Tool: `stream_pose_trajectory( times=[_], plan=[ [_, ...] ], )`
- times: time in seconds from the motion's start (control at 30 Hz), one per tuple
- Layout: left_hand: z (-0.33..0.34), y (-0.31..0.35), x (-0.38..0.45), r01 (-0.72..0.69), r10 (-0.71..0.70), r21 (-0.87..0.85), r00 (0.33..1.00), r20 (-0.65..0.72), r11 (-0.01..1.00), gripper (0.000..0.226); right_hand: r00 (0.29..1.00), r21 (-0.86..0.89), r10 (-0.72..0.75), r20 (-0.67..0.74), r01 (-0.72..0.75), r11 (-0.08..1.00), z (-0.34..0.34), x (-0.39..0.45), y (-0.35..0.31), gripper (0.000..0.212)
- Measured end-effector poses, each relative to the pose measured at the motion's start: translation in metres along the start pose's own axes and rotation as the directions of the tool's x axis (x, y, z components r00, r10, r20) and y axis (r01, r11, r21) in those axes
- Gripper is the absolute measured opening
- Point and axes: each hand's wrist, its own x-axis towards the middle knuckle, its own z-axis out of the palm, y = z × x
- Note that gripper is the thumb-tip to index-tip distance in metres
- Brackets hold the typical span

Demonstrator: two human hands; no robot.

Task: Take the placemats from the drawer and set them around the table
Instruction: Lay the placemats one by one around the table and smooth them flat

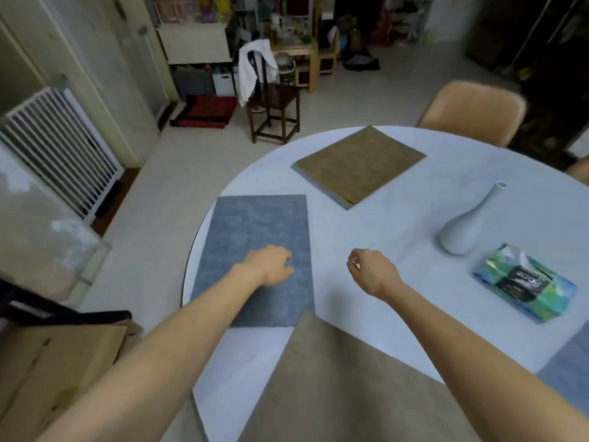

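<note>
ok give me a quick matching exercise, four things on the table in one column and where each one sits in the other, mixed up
Things
1. blue placemat
2. brown placemat
3. white vase
4. tissue pack

Places
A. right side of the table, lying nearest the right edge of the view
B. far side of the table, near the tan chair
C. left edge of the table, under the left hand
D. upright, between the brown placemat and the tissue pack

Pairs: 1-C, 2-B, 3-D, 4-A
</note>
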Motion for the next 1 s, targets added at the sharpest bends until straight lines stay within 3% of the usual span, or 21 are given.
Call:
stream_pose_trajectory(
  times=[0.13,0.3,0.5,0.63,0.83,1.0],
  plan=[
    [-0.011,-0.024,0.096,-0.130,0.130,0.009,0.991,0.028,0.991,0.042,0.983,0.066,0.148,-0.109,-0.142,0.988,0.005,0.067,-0.008,0.031],
    [-0.021,-0.045,0.195,-0.287,0.283,0.049,0.956,0.081,0.957,0.060,0.939,0.086,0.299,-0.169,-0.288,0.954,0.018,0.143,-0.016,0.035],
    [-0.014,-0.048,0.292,-0.297,0.283,0.073,0.946,0.157,0.952,0.115,0.922,0.041,0.342,-0.181,-0.340,0.940,0.043,0.230,0.006,0.031],
    [0.001,-0.061,0.323,-0.304,0.270,0.148,0.940,0.210,0.941,0.136,0.929,0.036,0.304,-0.209,-0.304,0.952,0.057,0.281,0.021,0.025],
    [0.003,-0.062,0.327,-0.331,0.300,0.155,0.934,0.196,0.931,0.137,0.945,-0.016,0.246,-0.214,-0.255,0.967,0.067,0.337,0.032,0.036],
    [0.000,-0.059,0.327,-0.336,0.299,0.174,0.932,0.205,0.926,0.136,0.932,0.036,0.357,-0.071,-0.355,0.934,0.076,0.352,0.044,0.055]
  ],
)
